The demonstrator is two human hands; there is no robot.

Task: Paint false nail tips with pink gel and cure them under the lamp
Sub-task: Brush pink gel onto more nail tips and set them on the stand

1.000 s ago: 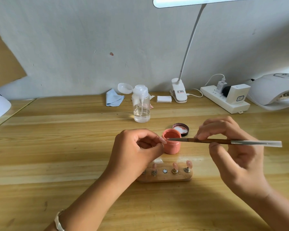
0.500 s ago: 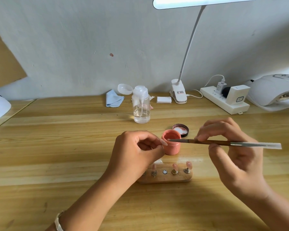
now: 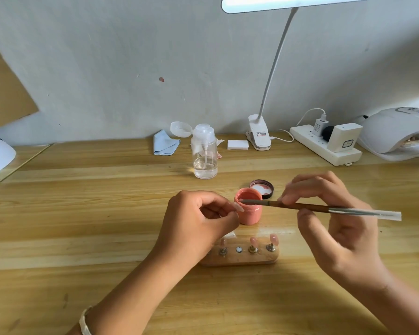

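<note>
One nail tip (image 3: 239, 208) sits between the thumb and forefinger of my left hand (image 3: 196, 226), which pinches it with curled fingers; the post under it I cannot see. The tip points to the right and is just beside the left wall of the pink gel pot (image 3: 248, 213). The brush (image 3: 319, 209) lies almost level, its long axis running right to left, and its bristle end is over the pot's left rim, just above the tip. My right hand (image 3: 336, 233) grips the wooden handle, thumb below and fingers curled on top. So the tip lies left of the bristles and a little lower. I judge the right hand needs only a small move down and left to start the stroke. In front, the wooden holder (image 3: 240, 259) carries three other tips and one empty socket. The curing lamp (image 3: 392, 134) stands well apart, at the far right of the table (image 3: 82, 213).
</note>
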